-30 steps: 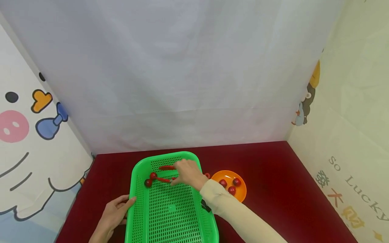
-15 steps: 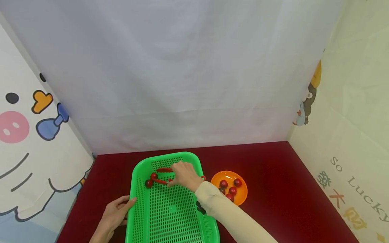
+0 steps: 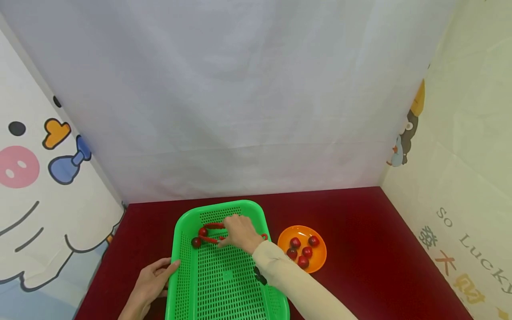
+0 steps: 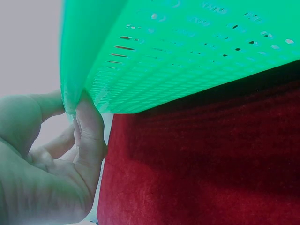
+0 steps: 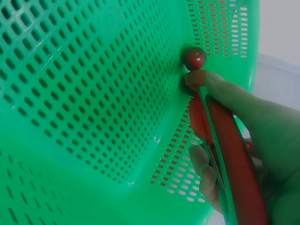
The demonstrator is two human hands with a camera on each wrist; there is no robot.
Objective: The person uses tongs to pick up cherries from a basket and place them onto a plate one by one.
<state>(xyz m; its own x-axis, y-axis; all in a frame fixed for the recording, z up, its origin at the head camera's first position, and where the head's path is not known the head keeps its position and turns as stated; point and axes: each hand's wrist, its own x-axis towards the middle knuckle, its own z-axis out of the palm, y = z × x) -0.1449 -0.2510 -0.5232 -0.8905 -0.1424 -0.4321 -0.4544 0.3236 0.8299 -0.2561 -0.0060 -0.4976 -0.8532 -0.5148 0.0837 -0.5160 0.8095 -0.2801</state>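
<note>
My left hand (image 3: 150, 284) pinches the left rim of a green perforated plastic basket (image 3: 224, 284) between thumb and fingers; the left wrist view shows the thumb (image 4: 49, 105) on one side of the rim. Inside the basket's far end, my right hand (image 3: 240, 233) grips a pair of red tongs (image 5: 229, 154) with metal edges. The tong tips (image 3: 209, 239) spread around a small round dark red fruit (image 3: 203, 232). Just nearer and left of it lies a second such fruit (image 3: 196, 242). My right hand hides the middle of the tongs; their red end ring (image 3: 265, 237) sticks out behind.
An orange plate (image 3: 320, 262) with several of the same red fruits (image 3: 307, 252) stands right of the basket. Dark red cloth (image 3: 360, 249) covers the table. Pale hangings (image 3: 256, 111) rise behind and at both sides.
My right hand has moved slightly left and nearer with the tongs, whose tips have drawn closer together around the fruit. More fruits on the plate have come into view. My left hand stays put.
</note>
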